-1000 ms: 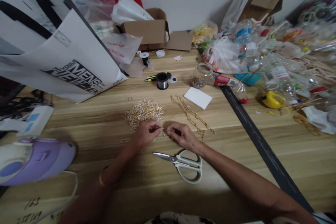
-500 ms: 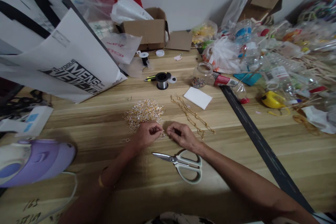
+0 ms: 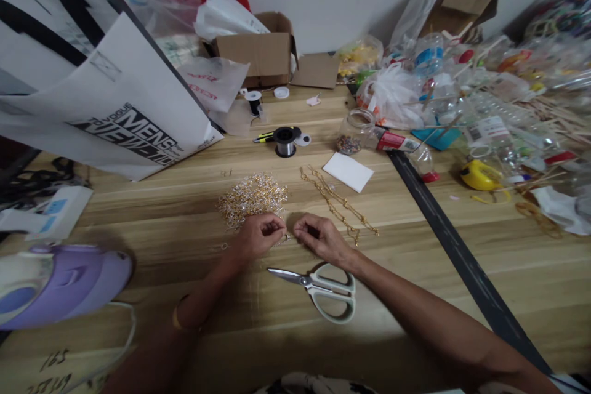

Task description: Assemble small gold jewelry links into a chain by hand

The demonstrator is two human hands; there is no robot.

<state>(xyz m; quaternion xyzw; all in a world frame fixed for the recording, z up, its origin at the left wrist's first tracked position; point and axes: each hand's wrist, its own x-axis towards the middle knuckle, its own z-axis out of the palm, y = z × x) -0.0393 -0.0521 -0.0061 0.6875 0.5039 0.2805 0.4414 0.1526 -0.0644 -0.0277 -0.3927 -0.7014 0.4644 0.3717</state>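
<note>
Gold chain piece (image 3: 285, 236), a tiny glinting bit, sits between the two hands just above the wooden table (image 3: 415, 295), near the front of the gold link pile (image 3: 253, 196). The left hand (image 3: 256, 237) has its fingers curled in, thumb and forefinger pressed together on the piece's left end. The right hand (image 3: 322, 239) is also curled with its fingertips drawn together just beside the piece; whether they touch it is too small to tell. What shows of the piece runs roughly across, from the left hand toward the right, though its exact length is hard to make out. Scissors (image 3: 319, 289) lie just in front of the right hand, blades pointing left. Two finished gold chains (image 3: 339, 204) stretch diagonally away beyond the right hand. The white bag (image 3: 124, 117) at the far left reads "MENS" in large letters, with "VOGUE" above it. Handwritten figures (image 3: 58, 357) at the near left edge read "165". A wire spool (image 3: 286, 141) stands farther back.
</note>
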